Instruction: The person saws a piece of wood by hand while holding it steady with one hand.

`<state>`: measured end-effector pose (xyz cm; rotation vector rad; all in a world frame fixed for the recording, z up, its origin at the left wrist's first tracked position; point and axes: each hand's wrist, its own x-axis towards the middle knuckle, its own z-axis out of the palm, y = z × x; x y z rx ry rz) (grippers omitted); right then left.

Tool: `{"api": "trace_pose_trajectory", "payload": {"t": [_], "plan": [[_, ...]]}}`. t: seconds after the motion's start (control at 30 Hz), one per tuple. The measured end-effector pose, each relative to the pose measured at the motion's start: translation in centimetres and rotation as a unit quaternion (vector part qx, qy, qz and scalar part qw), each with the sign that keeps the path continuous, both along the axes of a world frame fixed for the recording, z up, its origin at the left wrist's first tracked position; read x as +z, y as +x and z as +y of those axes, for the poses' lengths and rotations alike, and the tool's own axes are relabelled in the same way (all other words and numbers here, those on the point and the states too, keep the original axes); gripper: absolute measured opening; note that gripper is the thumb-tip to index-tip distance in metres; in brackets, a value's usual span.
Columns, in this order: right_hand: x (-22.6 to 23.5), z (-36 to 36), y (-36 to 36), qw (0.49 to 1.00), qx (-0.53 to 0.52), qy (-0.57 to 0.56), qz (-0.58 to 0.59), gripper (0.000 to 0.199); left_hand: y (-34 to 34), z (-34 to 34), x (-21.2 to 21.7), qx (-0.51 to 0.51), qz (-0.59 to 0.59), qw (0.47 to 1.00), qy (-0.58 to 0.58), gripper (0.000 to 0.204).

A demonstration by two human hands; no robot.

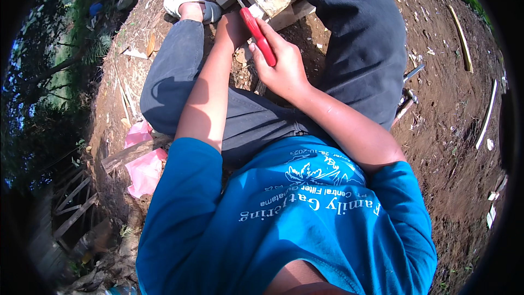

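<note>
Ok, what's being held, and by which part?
The right hand grips the bladed tool by its red handle; whether the left hand holds anything can't be told.

Head view: a wide fisheye looking steeply down from above.
The left camera of a side-by-side pair worn on the head, it faces past the shirt [316, 240], closest and filling the lower middle, to the legs [363, 43] and the hands [285, 71], farther off toward the upper edge. Ground [447, 131] shows on both sides, and the upright view ends in black corners.
</note>
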<state>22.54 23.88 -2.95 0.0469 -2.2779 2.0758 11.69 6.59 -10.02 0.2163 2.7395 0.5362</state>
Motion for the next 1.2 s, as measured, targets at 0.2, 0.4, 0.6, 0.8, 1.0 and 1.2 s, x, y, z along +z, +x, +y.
{"api": "trace_pose_trajectory", "payload": {"t": [0.2, 0.4, 0.6, 0.8, 1.0, 1.2], "plan": [[0.4, 1.0, -0.7, 1.000, 0.005, -0.002, 0.003, 0.050, -0.4, 0.0, -0.3, 0.003, -0.014, 0.999, -0.029, 0.027], [0.4, 1.8, -1.7, 1.000, 0.004, 0.000, -0.013, 0.046, -0.6, 0.4, -0.2, 0.037, -0.021, 0.997, -0.058, 0.034], [0.6, 2.0, -1.4, 1.000, 0.006, 0.010, -0.017, 0.049, -0.6, 0.5, 0.1, 0.048, -0.036, 0.996, -0.065, 0.039], [1.2, 1.3, -0.8, 1.000, -0.006, 0.006, -0.013, 0.051, -0.4, 0.4, 0.1, 0.028, -0.037, 0.999, -0.018, 0.033], [0.5, 1.3, -0.6, 1.000, -0.004, -0.002, -0.017, 0.051, -1.3, 0.3, -0.1, -0.024, -0.059, 0.994, -0.089, 0.041], [0.4, 1.5, -0.5, 1.000, 0.004, -0.018, -0.012, 0.050, -1.2, -4.7, 2.4, -0.072, -0.010, 0.996, -0.042, 0.059]]}}
